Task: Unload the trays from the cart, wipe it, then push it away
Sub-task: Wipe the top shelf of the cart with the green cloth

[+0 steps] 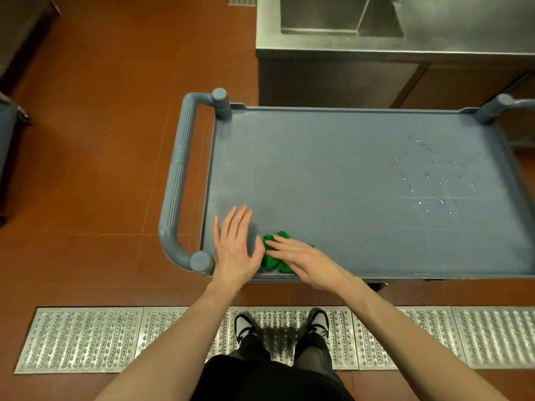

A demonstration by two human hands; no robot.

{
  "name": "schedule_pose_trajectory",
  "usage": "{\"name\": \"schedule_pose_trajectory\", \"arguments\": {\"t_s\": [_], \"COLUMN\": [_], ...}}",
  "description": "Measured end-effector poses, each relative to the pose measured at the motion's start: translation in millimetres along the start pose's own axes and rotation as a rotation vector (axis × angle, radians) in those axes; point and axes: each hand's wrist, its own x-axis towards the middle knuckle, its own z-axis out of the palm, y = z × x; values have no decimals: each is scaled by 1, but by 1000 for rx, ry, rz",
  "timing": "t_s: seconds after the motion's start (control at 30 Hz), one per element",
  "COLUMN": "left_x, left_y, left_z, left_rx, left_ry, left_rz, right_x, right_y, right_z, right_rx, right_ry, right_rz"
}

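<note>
Both hands sit at the grey plastic cart's (347, 175) lower-left corner, right hand (301, 260) pressing flat on the crumpled green cloth (272, 260), left hand (236, 247) spread and holding nothing, with the white-speckled unwiped patch (428, 175) far along the tray's long axis toward right of frame.

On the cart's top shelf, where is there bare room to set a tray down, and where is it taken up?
The cart shelf is bare from the far rim down through its middle; white droplets speckle the right part. The near-left corner is crowded: the left hand lies flat beside the green cloth, which the right hand presses.

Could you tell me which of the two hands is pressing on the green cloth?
The right hand lies flat on the green cloth; the left hand is spread on the bare cart top beside it.
</note>
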Motion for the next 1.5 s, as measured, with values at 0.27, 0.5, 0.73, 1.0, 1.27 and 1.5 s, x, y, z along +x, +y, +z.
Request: {"name": "schedule_pose_trajectory", "arguments": {"t_s": [0.27, 0.5, 0.73, 1.0, 1.27, 1.5], "left_x": [1, 2, 22, 74, 76, 80], "left_y": [-1, 5, 59, 203, 219, 223], "left_z": [6, 8, 38, 137, 175, 181], "left_rx": [73, 118, 62, -135, -139, 6], "left_ry": [42, 5, -102, -211, -198, -183], "left_rz": [27, -19, 68, 119, -126, -90], "right_x": [-62, -111, -93, -80, -97, -136], "right_y": [72, 133, 132, 135, 173, 219], "right_z": [-33, -63, -51, -50, -56, -92], "right_rx": [-93, -53, -30, -168, -291, -276], "right_ry": [155, 438, 562, 459, 697, 687], "right_rz": [220, 467, 520, 285, 216, 397]}}
